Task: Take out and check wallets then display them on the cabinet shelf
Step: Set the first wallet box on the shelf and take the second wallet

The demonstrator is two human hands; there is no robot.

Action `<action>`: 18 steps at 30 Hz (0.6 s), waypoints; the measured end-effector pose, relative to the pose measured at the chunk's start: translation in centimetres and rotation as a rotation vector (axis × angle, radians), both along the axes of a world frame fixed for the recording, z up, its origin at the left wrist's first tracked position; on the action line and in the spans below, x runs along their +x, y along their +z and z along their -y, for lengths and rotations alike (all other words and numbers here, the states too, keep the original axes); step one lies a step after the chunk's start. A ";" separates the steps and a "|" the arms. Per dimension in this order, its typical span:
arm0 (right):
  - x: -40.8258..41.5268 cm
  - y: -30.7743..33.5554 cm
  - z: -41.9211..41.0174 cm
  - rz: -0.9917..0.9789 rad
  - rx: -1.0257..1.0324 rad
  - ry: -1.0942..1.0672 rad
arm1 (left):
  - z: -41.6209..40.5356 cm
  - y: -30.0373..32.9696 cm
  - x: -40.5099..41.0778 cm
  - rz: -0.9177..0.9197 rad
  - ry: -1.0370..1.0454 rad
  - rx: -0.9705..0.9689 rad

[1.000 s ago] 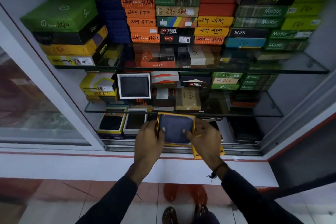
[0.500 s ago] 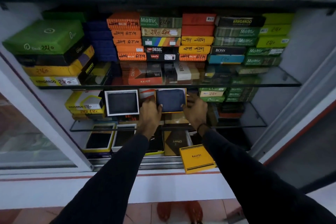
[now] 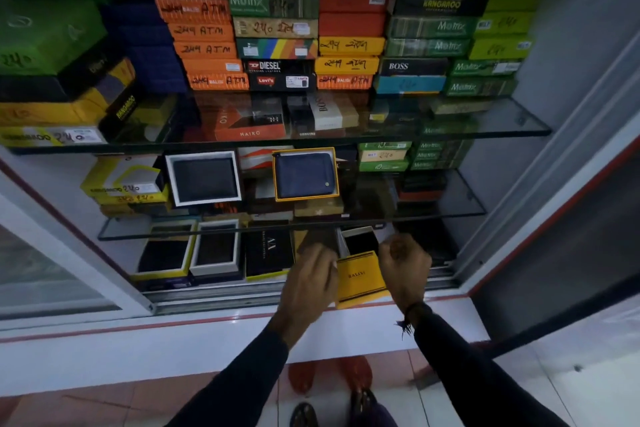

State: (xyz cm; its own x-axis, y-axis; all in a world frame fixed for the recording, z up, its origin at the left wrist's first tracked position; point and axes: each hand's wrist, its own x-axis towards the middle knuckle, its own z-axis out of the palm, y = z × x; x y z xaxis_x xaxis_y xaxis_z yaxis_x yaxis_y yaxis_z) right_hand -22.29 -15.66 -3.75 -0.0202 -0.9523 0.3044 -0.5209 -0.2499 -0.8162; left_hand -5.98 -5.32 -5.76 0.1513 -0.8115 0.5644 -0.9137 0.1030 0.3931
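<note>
Both hands, left point(image 3: 309, 282) and right point(image 3: 404, 267), have released the blue wallet point(image 3: 305, 174), now empty, flanking the yellow lid point(image 3: 360, 278).

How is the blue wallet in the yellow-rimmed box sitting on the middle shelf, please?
Propped upright. The blue wallet faces outward in its lidless box, beside the white-framed one.

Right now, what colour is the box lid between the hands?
Yellow, with BALISI lettering, on the box lid; head view.

I am seeing a matt, grained, leather-looking blue wallet point(image 3: 305, 174) lying in a yellow-rimmed card tray on the clear, glossy glass shelf point(image 3: 460, 208). The yellow lid point(image 3: 360, 279) is looking like smooth matt card; the cabinet frame point(image 3: 540, 163), painted metal.
</note>
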 end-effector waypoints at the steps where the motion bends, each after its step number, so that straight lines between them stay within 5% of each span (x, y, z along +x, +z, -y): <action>1: -0.7 -1.2 -0.3 -0.071 0.066 -0.001 | 0.1 -0.8 -0.9 0.029 -0.072 0.084; 4: -1.1 -3.5 -0.4 -0.248 0.401 0.006 | 1.4 -2.4 -2.6 0.124 -0.072 0.477; 7: -0.8 -3.5 -0.4 -0.202 0.692 0.059 | 3.6 -2.9 -3.7 0.158 -0.049 0.739; 14: -0.9 -3.2 -0.7 0.352 1.096 0.132 | 6.6 -2.3 -3.9 0.068 -0.148 0.812; 18: -0.2 -3.2 -0.6 0.324 1.083 0.155 | 5.9 -0.3 -4.4 -0.349 -0.164 0.748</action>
